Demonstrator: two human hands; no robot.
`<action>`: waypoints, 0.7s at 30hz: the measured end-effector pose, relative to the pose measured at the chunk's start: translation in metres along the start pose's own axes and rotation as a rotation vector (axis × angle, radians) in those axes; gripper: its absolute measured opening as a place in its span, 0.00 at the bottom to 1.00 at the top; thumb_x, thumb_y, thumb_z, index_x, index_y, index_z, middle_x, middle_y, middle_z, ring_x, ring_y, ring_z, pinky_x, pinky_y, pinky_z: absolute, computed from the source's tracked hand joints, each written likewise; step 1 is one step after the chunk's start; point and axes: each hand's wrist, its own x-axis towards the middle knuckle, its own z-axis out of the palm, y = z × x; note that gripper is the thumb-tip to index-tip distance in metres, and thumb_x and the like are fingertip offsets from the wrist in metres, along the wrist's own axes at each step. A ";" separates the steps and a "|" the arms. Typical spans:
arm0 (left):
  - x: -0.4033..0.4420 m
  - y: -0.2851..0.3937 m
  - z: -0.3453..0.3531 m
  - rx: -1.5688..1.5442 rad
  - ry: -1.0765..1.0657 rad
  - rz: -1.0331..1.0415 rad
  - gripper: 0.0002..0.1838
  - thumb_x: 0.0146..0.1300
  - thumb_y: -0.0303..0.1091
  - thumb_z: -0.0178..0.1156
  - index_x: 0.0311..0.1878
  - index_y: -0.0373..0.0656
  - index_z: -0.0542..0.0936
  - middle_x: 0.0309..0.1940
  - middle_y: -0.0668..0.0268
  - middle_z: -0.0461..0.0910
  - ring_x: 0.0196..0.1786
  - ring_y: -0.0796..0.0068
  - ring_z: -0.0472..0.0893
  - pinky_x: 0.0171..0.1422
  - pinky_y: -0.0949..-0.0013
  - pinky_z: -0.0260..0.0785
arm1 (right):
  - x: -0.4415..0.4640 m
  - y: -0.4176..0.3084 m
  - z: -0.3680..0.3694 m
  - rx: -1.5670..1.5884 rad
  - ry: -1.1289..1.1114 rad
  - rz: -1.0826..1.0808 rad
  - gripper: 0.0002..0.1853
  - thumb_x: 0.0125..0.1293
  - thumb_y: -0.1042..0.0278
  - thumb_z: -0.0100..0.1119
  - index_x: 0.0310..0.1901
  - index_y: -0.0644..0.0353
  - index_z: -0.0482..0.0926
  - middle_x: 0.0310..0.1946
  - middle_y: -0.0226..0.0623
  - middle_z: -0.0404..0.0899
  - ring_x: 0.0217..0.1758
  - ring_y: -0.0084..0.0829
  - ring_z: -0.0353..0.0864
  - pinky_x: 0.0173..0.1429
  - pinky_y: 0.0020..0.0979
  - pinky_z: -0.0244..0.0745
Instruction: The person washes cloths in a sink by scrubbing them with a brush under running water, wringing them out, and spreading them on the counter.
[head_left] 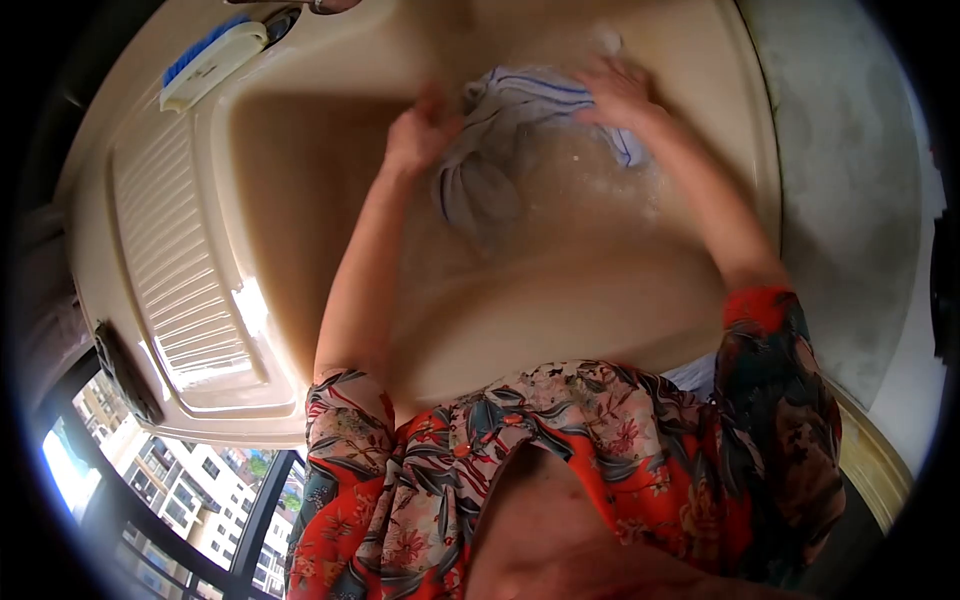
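A wet white cloth with blue stripes (535, 88) lies bunched in the water of a beige sink (520, 330). At the cloth's left edge is my left hand (425, 135), blurred, so its fingers cannot be made out. My right hand (615, 92) rests on the cloth's right part with its fingers spread. Some bubbles float on the water below the cloth, between my hands. A small pale thing (608, 42), too blurred to name, is just above my right hand.
A white brush with blue bristles (215, 62) lies at the sink's upper left. Below it is a ribbed washboard (190, 260). A dark flat object (127, 372) sits at the lower left rim, near a window (190, 500). A grey surface (850, 200) borders the right side.
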 end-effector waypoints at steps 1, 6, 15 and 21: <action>0.003 -0.055 0.030 -0.044 -0.009 -0.059 0.30 0.49 0.46 0.62 0.53 0.38 0.71 0.44 0.50 0.77 0.48 0.57 0.77 0.50 0.63 0.69 | 0.005 -0.018 0.007 0.014 0.093 -0.031 0.36 0.50 0.54 0.63 0.62 0.48 0.61 0.47 0.44 0.75 0.55 0.40 0.70 0.62 0.40 0.60; -0.029 -0.009 0.019 0.375 -0.299 -0.207 0.32 0.45 0.37 0.63 0.56 0.39 0.69 0.43 0.54 0.78 0.46 0.61 0.78 0.49 0.64 0.70 | 0.015 -0.061 0.037 0.292 -0.312 0.009 0.37 0.51 0.63 0.63 0.63 0.48 0.56 0.49 0.48 0.73 0.53 0.44 0.72 0.59 0.43 0.62; -0.027 0.020 0.014 -1.279 -0.156 -0.599 0.22 0.63 0.46 0.51 0.54 0.42 0.71 0.50 0.63 0.74 0.51 0.72 0.73 0.56 0.66 0.65 | -0.001 -0.115 0.026 0.730 -0.241 0.244 0.16 0.48 0.59 0.55 0.35 0.61 0.78 0.32 0.49 0.78 0.36 0.45 0.79 0.39 0.40 0.73; -0.037 0.044 0.011 -1.005 -0.076 -0.693 0.15 0.61 0.40 0.53 0.42 0.38 0.77 0.36 0.64 0.78 0.37 0.70 0.77 0.42 0.67 0.69 | -0.011 -0.149 -0.014 0.678 0.154 -0.110 0.17 0.47 0.58 0.57 0.38 0.58 0.76 0.31 0.46 0.79 0.34 0.47 0.78 0.37 0.42 0.74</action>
